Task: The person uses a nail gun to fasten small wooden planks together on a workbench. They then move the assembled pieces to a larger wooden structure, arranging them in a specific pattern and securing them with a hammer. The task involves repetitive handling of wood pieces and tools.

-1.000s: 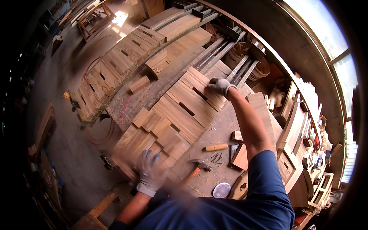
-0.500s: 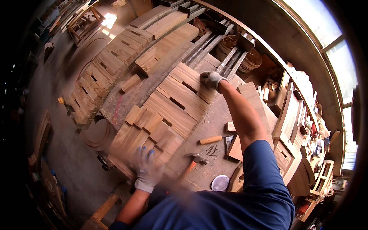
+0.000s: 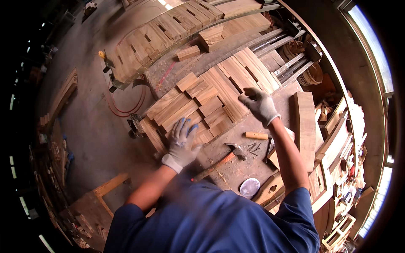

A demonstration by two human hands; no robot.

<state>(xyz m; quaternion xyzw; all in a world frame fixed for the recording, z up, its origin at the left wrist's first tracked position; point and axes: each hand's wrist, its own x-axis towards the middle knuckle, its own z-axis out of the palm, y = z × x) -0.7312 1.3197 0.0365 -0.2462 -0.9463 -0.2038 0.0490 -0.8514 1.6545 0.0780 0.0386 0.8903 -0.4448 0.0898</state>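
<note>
Both my hands wear pale work gloves. My left hand (image 3: 182, 145) is open, fingers spread, at the near edge of a row of wooden blocks (image 3: 187, 101) laid unevenly side by side. Its bluish fingertips reach over the closest blocks; whether they press on them I cannot tell. My right hand (image 3: 260, 107) is over the right edge of the slotted boards (image 3: 228, 78) farther along the row. Its fingers are bent, with a gap between thumb and forefinger, and nothing shows in them.
A claw hammer (image 3: 223, 162), loose nails (image 3: 253, 147), a wooden handle (image 3: 256, 135) and a round whitish lid (image 3: 249, 187) lie on the bench right of the row. Beyond are metal clamp bars (image 3: 291, 69) and a bucket (image 3: 311, 76). Another slotted row (image 3: 156, 36) stands at the far left.
My right hand has come back from the far end of the boards toward their middle. My left hand has moved forward onto the near blocks. The whole view has shifted.
</note>
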